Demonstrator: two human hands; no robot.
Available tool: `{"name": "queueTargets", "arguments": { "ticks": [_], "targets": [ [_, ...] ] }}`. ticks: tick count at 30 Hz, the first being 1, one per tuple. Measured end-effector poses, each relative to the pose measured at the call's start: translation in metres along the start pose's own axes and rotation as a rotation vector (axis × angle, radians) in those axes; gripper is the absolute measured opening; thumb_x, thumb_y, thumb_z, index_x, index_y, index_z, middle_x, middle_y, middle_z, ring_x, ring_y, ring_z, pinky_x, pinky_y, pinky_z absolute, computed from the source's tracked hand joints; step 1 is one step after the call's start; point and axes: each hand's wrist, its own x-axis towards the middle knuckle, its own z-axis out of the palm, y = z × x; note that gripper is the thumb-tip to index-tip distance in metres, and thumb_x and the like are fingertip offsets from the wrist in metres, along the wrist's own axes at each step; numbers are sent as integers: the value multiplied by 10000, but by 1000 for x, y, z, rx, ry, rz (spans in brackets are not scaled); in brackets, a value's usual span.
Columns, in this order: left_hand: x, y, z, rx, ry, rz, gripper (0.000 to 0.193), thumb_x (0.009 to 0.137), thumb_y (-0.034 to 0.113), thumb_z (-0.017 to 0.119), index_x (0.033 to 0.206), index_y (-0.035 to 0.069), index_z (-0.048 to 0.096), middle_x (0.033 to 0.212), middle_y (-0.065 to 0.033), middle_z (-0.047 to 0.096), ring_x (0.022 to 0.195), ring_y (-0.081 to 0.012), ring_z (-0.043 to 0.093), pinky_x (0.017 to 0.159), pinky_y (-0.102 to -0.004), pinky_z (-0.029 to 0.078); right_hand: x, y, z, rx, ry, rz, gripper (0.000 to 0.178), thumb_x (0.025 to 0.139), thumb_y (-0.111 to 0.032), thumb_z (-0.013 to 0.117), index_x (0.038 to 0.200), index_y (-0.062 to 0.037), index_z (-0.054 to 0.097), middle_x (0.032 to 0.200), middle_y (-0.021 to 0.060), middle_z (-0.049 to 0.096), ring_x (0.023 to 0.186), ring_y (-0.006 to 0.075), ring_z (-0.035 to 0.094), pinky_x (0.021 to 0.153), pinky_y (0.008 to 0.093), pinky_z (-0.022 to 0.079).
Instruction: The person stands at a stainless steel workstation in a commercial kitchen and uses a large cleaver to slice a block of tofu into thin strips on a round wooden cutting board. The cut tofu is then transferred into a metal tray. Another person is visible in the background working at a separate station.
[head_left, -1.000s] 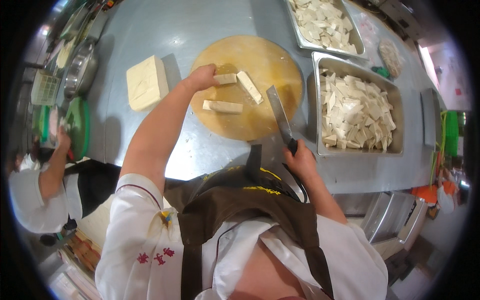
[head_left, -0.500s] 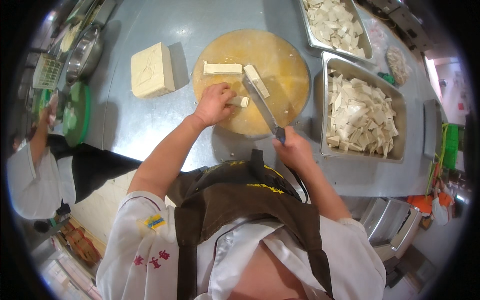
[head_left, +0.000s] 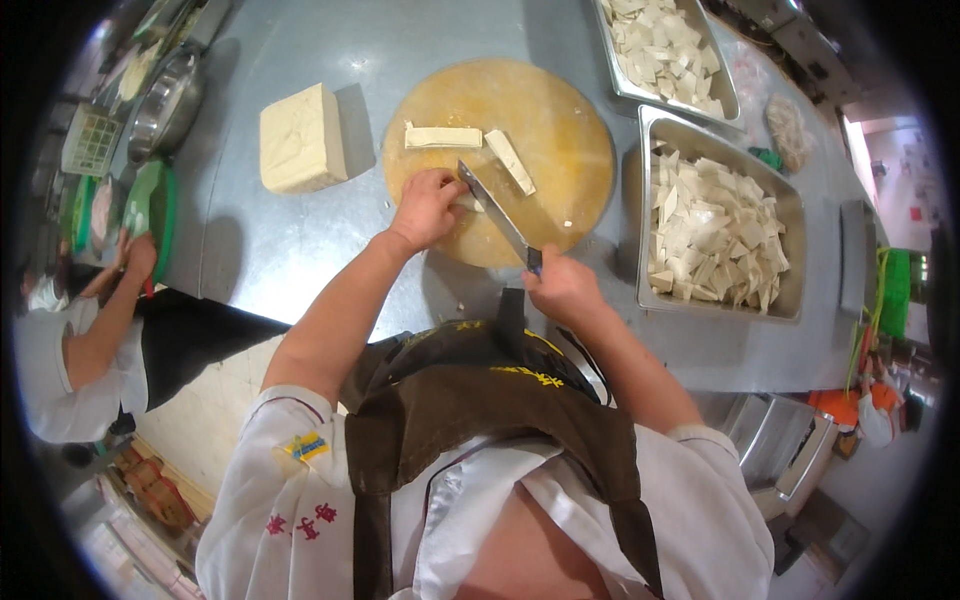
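Board: the round board (head_left: pixel 560 110) lies on the table (head_left: pixel 290 50) in front of the person, bearing 3 pale strips, probably tofu, and a small scrap (head_left: pixel 568 223) at its near right.
Strips: 2 lie apart from the hands, the far left strip (head_left: pixel 443 137) and the right strip (head_left: pixel 510 162), both looking whole; the near strip (head_left: pixel 469 202) is partly hidden under the left hand.
Left hand (head_left: pixel 428 208): fingers curled close together over the near strip, seemingly steadying it; the fingertip grip is too small to tell.
Right hand (head_left: pixel 563 287): fingers wrapped around the handle of the knife (head_left: pixel 498 218).
Blade: slants far left from the handle, its tip just beside the left fingers; whether it touches the near strip I cannot tell.
Cut already: the near tray (head_left: pixel 790 215), right of the board, is heaped with thin pieces (head_left: pixel 715 235); the far tray (head_left: pixel 680 108) holds more slices (head_left: pixel 665 55).
Left uncut: 1 big block (head_left: pixel 302 138), left of the board, looks whole, and at least 2 strips are unsliced.
Progress: by my judgement, well along, with far more sliced than on the board.
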Motion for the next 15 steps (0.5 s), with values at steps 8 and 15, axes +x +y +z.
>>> {"name": "queueTargets", "arguments": {
  "ticks": [8,15],
  "targets": [
    [-17,-10,-9,-22,66,-136,321,740,152,727,1055,103,686,1214,-145,541,1140,-348,515,995,-419,428,-10,-14,-22,3,-18,-20,411,872,-364,605,1028,1,502,918,261,659,913,443,624,785,504,488],
    [-17,-10,-7,-17,54,-151,299,742,130,722,1040,113,700,1203,-133,544,1139,-332,517,981,-415,437,0,-28,-20,-58,-121,-9,393,881,-340,578,1045,9,501,954,266,661,934,442,625,821,501,485]
  ]
}}
